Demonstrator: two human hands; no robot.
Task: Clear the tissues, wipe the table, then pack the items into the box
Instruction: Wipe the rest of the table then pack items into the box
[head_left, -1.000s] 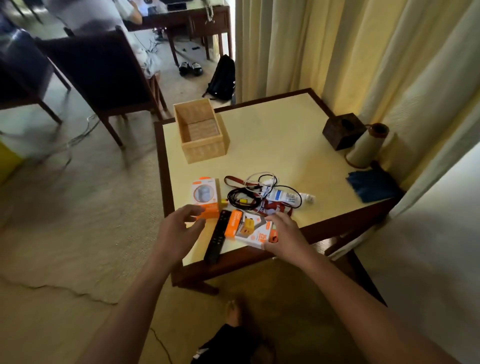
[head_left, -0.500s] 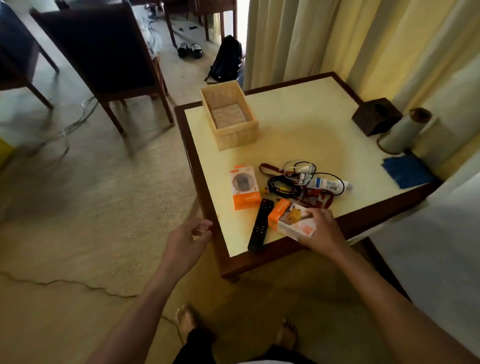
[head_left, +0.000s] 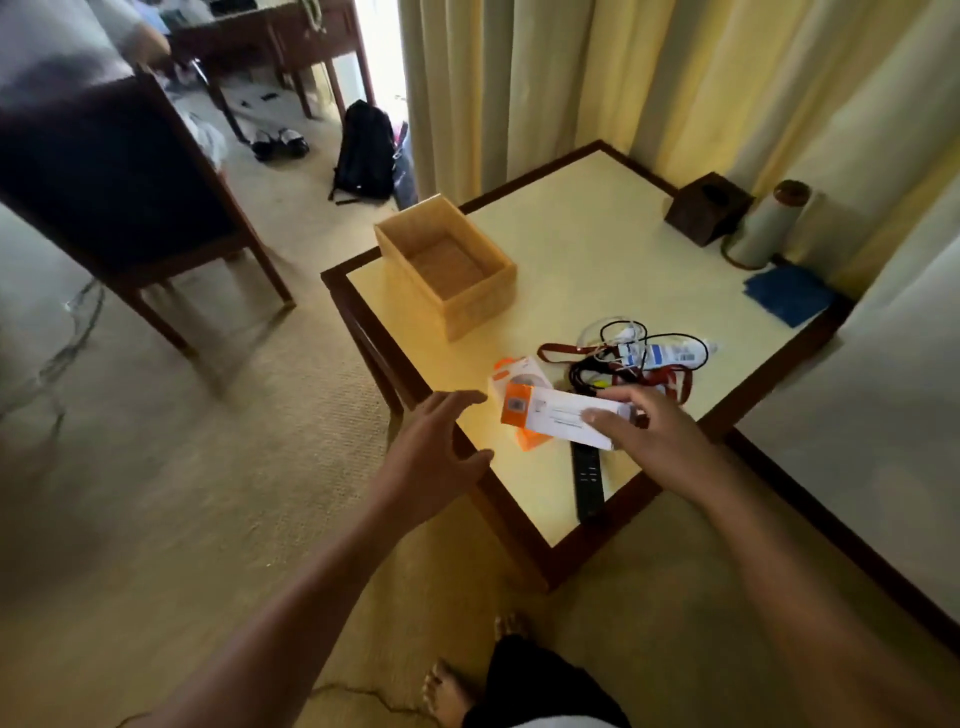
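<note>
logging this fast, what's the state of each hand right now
Left hand: open, holding nothing, beside the table edge.
Right hand: gripping the white and orange packet, lifted off the table.

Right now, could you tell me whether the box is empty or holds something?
Empty: only its bare floor shows inside the box; the right hand grips a carton outside it.
</note>
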